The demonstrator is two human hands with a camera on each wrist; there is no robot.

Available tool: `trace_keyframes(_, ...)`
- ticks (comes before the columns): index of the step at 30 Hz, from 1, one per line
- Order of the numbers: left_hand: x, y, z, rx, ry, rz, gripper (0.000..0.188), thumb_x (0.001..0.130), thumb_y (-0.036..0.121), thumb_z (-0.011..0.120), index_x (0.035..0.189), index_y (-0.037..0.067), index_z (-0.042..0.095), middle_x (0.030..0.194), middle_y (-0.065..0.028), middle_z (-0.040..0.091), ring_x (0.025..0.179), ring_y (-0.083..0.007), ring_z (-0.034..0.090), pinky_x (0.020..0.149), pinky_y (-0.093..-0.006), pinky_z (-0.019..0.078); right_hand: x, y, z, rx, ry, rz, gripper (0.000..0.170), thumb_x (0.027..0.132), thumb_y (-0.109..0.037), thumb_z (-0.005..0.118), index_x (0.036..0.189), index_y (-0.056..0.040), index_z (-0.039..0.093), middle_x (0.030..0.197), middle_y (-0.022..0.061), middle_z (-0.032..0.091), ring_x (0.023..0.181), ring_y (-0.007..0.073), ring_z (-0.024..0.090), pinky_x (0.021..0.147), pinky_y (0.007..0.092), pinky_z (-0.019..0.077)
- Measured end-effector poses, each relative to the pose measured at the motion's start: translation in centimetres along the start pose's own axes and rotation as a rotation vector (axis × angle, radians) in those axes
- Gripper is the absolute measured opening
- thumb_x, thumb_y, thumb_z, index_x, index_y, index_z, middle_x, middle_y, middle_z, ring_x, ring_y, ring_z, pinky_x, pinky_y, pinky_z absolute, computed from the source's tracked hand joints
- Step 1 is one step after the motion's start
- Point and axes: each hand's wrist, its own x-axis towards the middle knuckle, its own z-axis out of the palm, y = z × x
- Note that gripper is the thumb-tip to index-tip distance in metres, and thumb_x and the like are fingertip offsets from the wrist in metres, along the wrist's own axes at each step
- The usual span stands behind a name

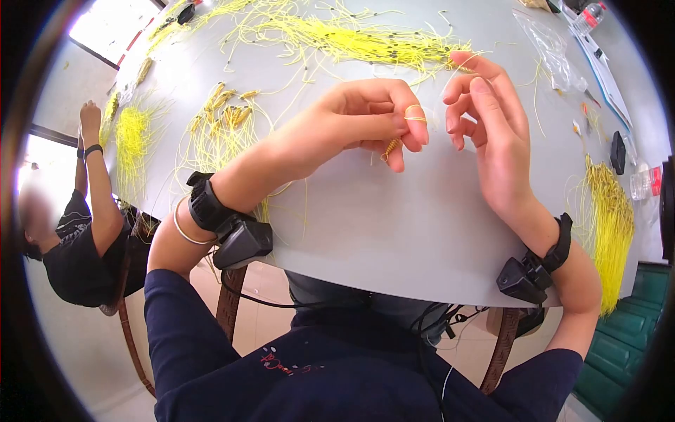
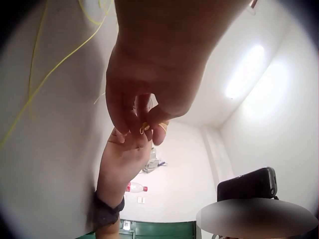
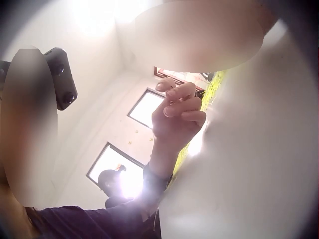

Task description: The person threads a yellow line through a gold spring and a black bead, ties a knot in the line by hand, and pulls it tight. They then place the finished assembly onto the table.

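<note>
1. Left hand (image 1: 369, 126) is pinched closed, thumb against fingers, with a brass-coloured coil (image 1: 391, 149) in the grip; its looped end sticks out below the fingertips, toward the wearer.
2. Thin pale line (image 1: 416, 119) wraps the index finger, just above the coil.
3. Grip and coil are above the table (image 1: 365, 232). Left wrist view shows the coil's end at the pinch too.
4. Right hand (image 1: 496, 130) is just right of the grip, apart from it in the head view, fingers bent. Second coil (image 1: 464, 69) shows by its index finger; can't tell whether it's held.
5. Yellow strands (image 1: 380, 46) with dark bits spread beyond the grip, reaching up to the right hand.
6. More coils (image 1: 228, 112) on yellow lines lie left of the grip; a yellow bunch (image 1: 132, 141) is farther left.
7. Well right of the grip, past the right forearm: yellow bundle (image 1: 610, 228), brass-coloured at its far end.
8. Far right, beyond the grip: clear bag (image 1: 547, 43), bottle (image 1: 589, 17).
9. Far left of the grip: second person (image 1: 83, 246), arm raised.
</note>
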Motion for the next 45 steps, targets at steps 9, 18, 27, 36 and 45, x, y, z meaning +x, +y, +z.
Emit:
trace_keyframes(9, 0.0, -0.5, -0.1, -0.180, -0.089, 0.128, 0.013, 0.089, 0.001, 0.047, 0.078, 0.007, 0.052, 0.084, -0.0076, 0.057, 0.067, -0.0120, 0.058, 0.064, -0.0242, 0.0464, -0.4, -0.4, 0.6, -0.059, -0.259, 0.006, 0.018, 0.092, -0.015, 0.050, 0.102, -0.0020, 0.058, 0.063, -0.0021, 0.053, 0.053, 0.0023, 0.043, 0.047, 0.0164, 0.0333)
trace_keyframes(18, 0.0, -0.1, -0.5, -0.132, -0.294, 0.151, 0.017, 0.088, -0.001, 0.051, 0.074, 0.006, 0.057, 0.080, -0.0038, 0.059, 0.085, -0.0110, 0.059, 0.077, -0.0242, 0.0472, -0.9, -0.1, 0.6, -0.152, -0.385, -0.104, 0.011, 0.087, -0.005, 0.056, 0.097, -0.0003, 0.058, 0.070, 0.0014, 0.062, 0.058, 0.0029, 0.054, 0.051, 0.0151, 0.0384)
trace_keyframes(27, 0.1, -0.2, -0.6, -0.030, -0.260, 0.152, 0.016, 0.090, 0.003, 0.050, 0.077, 0.006, 0.058, 0.079, -0.0028, 0.060, 0.087, -0.0116, 0.059, 0.082, -0.0248, 0.0453, -1.0, 0.0, 1.1, -0.022, -0.303, -0.107, 0.008, 0.088, -0.002, 0.053, 0.095, 0.0006, 0.053, 0.077, 0.0045, 0.063, 0.070, 0.0058, 0.060, 0.059, 0.0175, 0.0450)
trace_keyframes(36, 0.2, -0.3, 0.0, -0.014, -0.102, 0.163, 0.018, 0.086, 0.000, 0.054, 0.070, 0.009, 0.054, 0.070, -0.0026, 0.057, 0.068, -0.0106, 0.058, 0.068, -0.0236, 0.0465, -0.4, -0.1, 0.4, 0.073, -0.372, 0.016, 0.009, 0.089, -0.005, 0.054, 0.096, 0.0008, 0.052, 0.086, 0.0066, 0.062, 0.077, 0.0092, 0.060, 0.067, 0.0201, 0.0477)
trace_keyframes(45, 0.2, -0.3, 0.0, 0.019, -0.089, 0.163, 0.019, 0.086, -0.001, 0.053, 0.070, 0.009, 0.054, 0.072, -0.0031, 0.059, 0.071, -0.0108, 0.059, 0.069, -0.0236, 0.0471, -0.3, 0.1, 0.1, -0.031, -0.400, -0.040, 0.016, 0.090, -0.015, 0.055, 0.098, -0.0010, 0.053, 0.083, 0.0023, 0.058, 0.060, 0.0053, 0.049, 0.057, 0.0187, 0.0410)
